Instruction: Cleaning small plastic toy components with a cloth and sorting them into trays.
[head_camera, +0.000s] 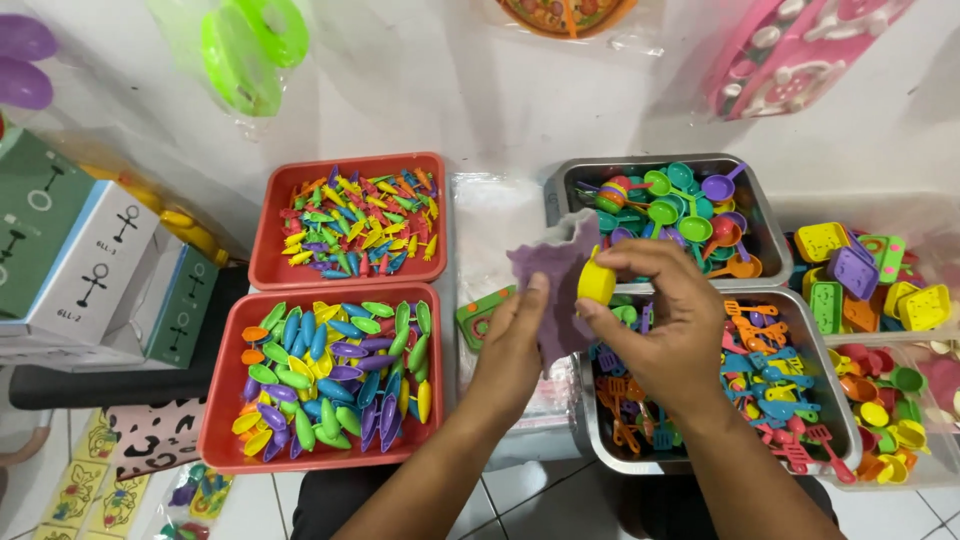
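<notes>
My left hand (510, 345) holds a purple piece of cloth-like material (552, 262) upright between thumb and fingers. My right hand (668, 322) pinches a small yellow plastic toy cup (596, 281) against that purple piece. Both hands meet above the gap between the red trays and the metal trays. A small green and orange toy (482, 313) lies on clear plastic bags (497, 225) just left of my left hand.
Two red trays hold small coloured pieces (360, 222) and larger leaf-shaped ones (335, 375). Metal trays hold toy ladles (690, 205) and toy utensils (770, 380). Toy pans and cups (880, 290) fill a bin at right. Boxes (80, 260) stand at left.
</notes>
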